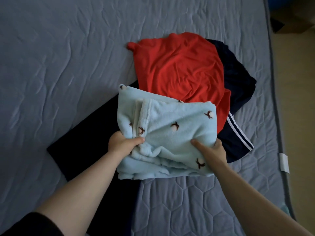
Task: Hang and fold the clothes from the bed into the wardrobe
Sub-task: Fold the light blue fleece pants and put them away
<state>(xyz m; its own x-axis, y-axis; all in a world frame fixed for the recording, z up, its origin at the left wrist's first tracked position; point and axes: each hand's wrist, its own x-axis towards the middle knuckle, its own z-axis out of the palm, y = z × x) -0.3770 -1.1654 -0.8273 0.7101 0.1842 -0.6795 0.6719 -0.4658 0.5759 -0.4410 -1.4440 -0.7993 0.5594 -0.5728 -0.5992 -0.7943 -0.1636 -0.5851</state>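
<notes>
clothes (187, 74) all lie on the bed (51, 65); no wardrobe in view. blue fleece (170, 130) is folded into a thick bundle. my left hand (121, 143) and right hand (214, 151) each clamp its near edge, thumb on top, fingers hidden beneath. i judge one piece folded, nothing put away. left to do: red top (179, 53), striped dark trousers (238, 132), another dark garment (92, 138). the fleece overlaps all three, so it goes first. white tag (284, 162) at the bed's edge, out of the way.

Pale floor (297, 103) (dim light), brown box (296, 21) beyond
</notes>
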